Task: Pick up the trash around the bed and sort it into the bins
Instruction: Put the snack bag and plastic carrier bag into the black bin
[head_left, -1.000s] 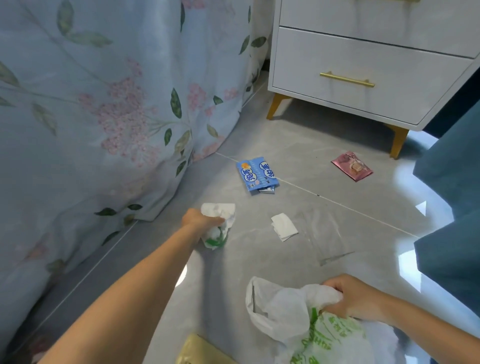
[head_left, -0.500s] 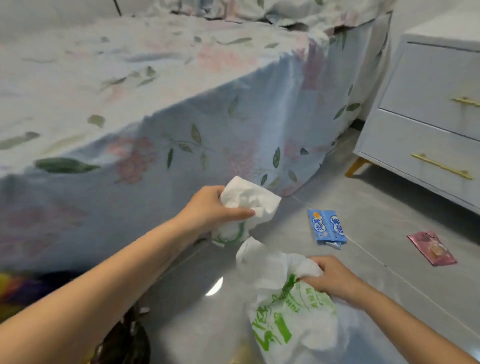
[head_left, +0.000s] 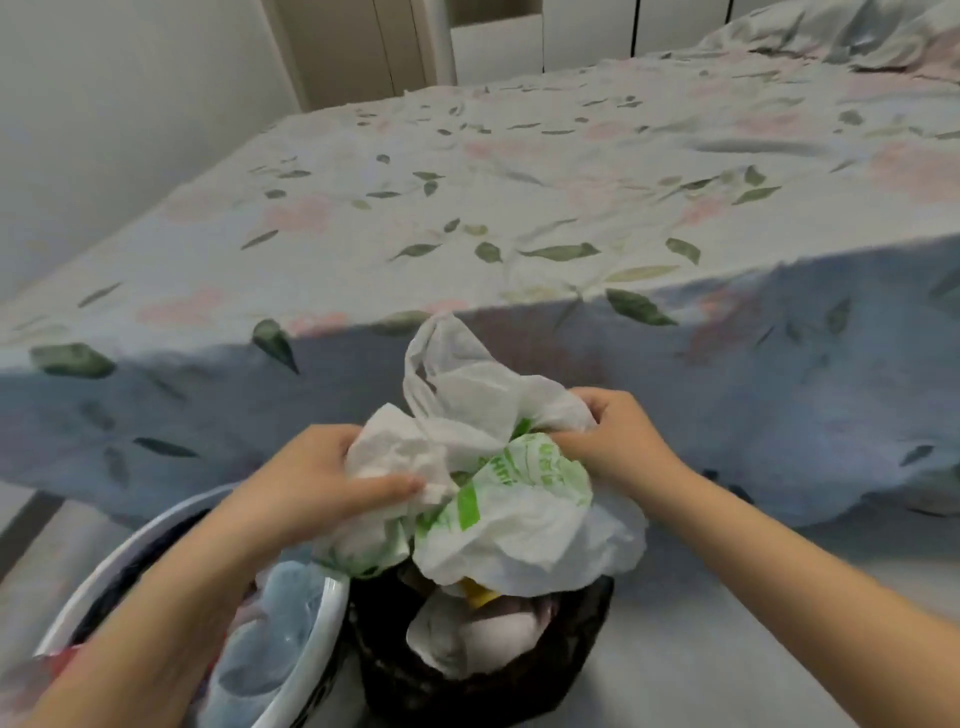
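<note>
My left hand (head_left: 317, 480) grips a crumpled white bag with green print (head_left: 387, 462). My right hand (head_left: 613, 439) holds a larger white plastic bag with green print (head_left: 519, 499) by its bunched top. Both bags are pressed together just above a black-lined bin (head_left: 467, 670) on the floor, which holds white and yellow trash. To its left stands a white-rimmed bin (head_left: 332, 618) with bluish plastic inside; my left forearm crosses over it.
The bed (head_left: 519, 197) with a leaf-and-flower sheet fills the view behind the bins, its side drape hanging to the grey tile floor (head_left: 753, 649). A wall and closet doors (head_left: 363, 47) stand beyond the bed.
My view swung left from the nightstand and floor litter to the bins. Both hands came together, carrying the two bags over the black-lined bin.
</note>
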